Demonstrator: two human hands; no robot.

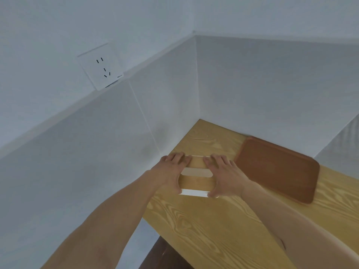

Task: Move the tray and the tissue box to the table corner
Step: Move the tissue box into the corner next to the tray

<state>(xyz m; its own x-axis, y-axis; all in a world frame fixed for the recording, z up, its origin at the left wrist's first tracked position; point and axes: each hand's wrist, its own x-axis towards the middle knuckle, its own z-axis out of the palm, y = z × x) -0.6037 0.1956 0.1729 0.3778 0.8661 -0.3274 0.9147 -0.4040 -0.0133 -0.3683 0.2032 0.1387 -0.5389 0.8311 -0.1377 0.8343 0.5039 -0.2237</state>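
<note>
A tissue box [196, 180] with a light wood top, a pale slot and white sides rests on the wooden table [204, 230], close to its left edge. My left hand [171, 171] grips the box's left end and my right hand [223, 175] grips its right end, fingers over the far side and thumbs on the near side. To the right of the box lies a brown rectangular tray [277, 169] with rounded corners, flat against the back wall. Neither hand touches the tray.
White walls meet at the table's far corner [200, 121], with bare tabletop between that corner and the box. A wall socket [102, 66] sits high on the left wall. A dark brown piece of furniture [161, 257] shows below the table's left edge.
</note>
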